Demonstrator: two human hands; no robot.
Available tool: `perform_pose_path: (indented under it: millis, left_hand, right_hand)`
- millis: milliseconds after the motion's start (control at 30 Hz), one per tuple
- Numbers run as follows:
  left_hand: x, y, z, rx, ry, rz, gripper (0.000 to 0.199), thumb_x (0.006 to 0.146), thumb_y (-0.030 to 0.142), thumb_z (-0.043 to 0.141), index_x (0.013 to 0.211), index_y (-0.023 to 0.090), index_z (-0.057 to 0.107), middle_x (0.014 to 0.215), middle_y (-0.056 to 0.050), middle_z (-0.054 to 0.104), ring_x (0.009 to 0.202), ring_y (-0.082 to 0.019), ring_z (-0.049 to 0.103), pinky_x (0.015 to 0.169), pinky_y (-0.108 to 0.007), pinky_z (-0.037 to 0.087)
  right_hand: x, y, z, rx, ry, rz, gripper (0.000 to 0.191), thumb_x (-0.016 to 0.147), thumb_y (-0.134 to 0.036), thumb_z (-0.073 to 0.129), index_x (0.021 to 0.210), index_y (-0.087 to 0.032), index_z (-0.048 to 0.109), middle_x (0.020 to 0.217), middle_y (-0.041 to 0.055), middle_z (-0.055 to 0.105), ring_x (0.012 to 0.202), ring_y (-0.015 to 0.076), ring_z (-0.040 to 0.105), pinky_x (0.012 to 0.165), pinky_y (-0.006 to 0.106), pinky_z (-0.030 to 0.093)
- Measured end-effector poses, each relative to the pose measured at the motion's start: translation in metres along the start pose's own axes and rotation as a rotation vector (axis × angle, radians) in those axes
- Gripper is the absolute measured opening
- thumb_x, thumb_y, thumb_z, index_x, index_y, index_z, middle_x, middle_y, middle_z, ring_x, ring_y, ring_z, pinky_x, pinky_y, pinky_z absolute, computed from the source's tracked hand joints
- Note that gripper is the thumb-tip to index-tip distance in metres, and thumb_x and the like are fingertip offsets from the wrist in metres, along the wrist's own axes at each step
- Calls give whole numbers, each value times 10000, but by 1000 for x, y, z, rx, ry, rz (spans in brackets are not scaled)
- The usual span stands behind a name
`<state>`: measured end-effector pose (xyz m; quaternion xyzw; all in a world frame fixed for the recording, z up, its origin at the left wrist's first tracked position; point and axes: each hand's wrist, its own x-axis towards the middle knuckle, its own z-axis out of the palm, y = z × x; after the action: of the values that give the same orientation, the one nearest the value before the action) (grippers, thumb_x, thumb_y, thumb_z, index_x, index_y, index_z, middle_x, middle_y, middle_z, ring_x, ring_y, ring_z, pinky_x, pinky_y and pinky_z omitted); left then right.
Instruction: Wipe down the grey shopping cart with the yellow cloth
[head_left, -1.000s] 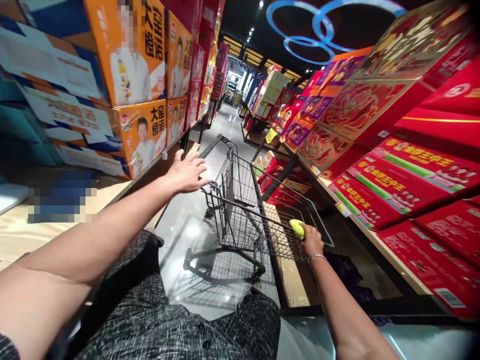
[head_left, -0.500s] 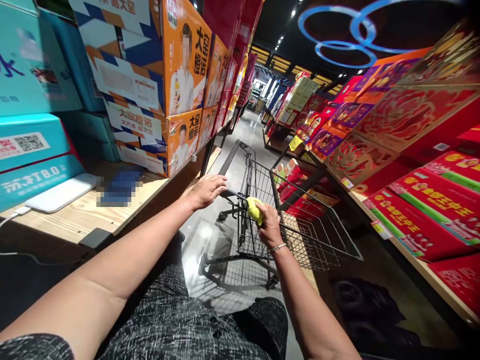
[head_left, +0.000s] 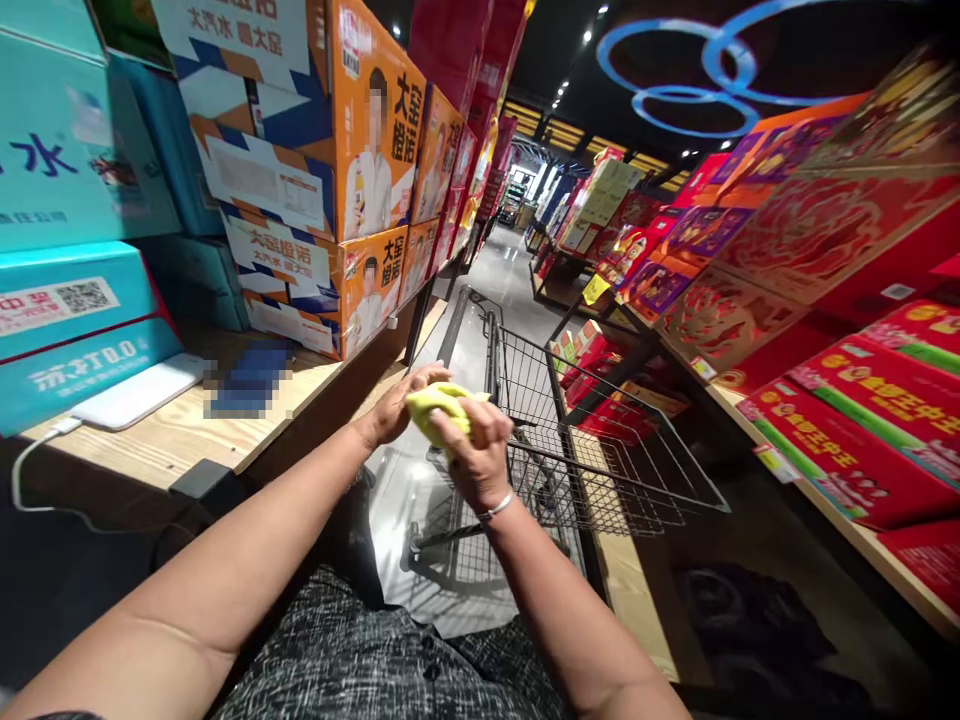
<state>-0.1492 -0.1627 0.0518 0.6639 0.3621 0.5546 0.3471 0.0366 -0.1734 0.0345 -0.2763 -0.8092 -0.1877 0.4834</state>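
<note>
In my right hand (head_left: 480,450) is a bunched yellow cloth (head_left: 439,410), with the fingers closed round it. My left hand (head_left: 397,405) is just left of the cloth, its fingers curled over the near end of the black handle (head_left: 454,330) of a shopping cart (head_left: 555,440). The cloth hides part of those fingers and of the handle beneath. Cloth and left hand look close together; whether they touch is unclear. The cart's wire basket extends away to the right.
On the left wooden shelf (head_left: 157,445) are a white device with a cable (head_left: 142,390), a dark blue blurred item (head_left: 251,378), teal cartons (head_left: 90,330) and orange drink cartons (head_left: 371,285). Red boxes (head_left: 840,440) line the right shelf. A shiny floor (head_left: 487,260) runs ahead between shelves.
My right hand has carried the yellow cloth leftward along the cart, from near the frame to beside my left hand. My left hand has shifted slightly left and toward me.
</note>
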Motion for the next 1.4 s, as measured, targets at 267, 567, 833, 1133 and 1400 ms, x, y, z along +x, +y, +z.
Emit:
perform_pose_path:
  millis: [267,567,833,1133,1400]
  left_hand:
    - [-4,-12,-8,-149,-17,-80,982,824,880,142,1323,155,577,1340,-145,596,1311,-344,490,1121,-464,382]
    - [8,-4,-15,389,-124,217,716,992,664,187,1224,175,654,1273,-102,639,1410,-273,380,1188,-463,291]
    - [13,-3,-10,846,-105,353,328,1002,370,405,1141,211,656,1198,-77,678,1342,-253,482,1111,-468,379]
    - [18,23,-6,1297,-332,355,870,758,272,707,1523,209,297,1367,-153,562,1392,-343,392,1136,-529,243]
    - [20,11,5,1302,-238,387,836,828,259,636,1548,212,213,1347,-158,557,1254,-345,497,1034,-483,377]
  right_hand:
    - [-4,-11,30,-196,-126,7,477,865,-351,691,1279,-546,557,1389,-12,519,1337,315,309,1114,613,189]
    - [-43,56,4,-160,-75,-110,354,851,-277,716,1150,-460,665,1257,9,539,1314,259,323,1074,459,401]
    - [-103,102,-27,-157,-210,-51,271,876,-229,676,1075,-411,701,1190,10,589,1219,220,449,1084,466,406]
    - [-25,31,5,-148,-25,71,434,883,-217,640,1239,-464,631,1405,-10,494,1290,261,383,1066,476,389]
    - [-28,60,9,-112,-222,38,345,903,-241,624,1191,-423,679,1433,-16,512,1226,227,413,1020,406,401]
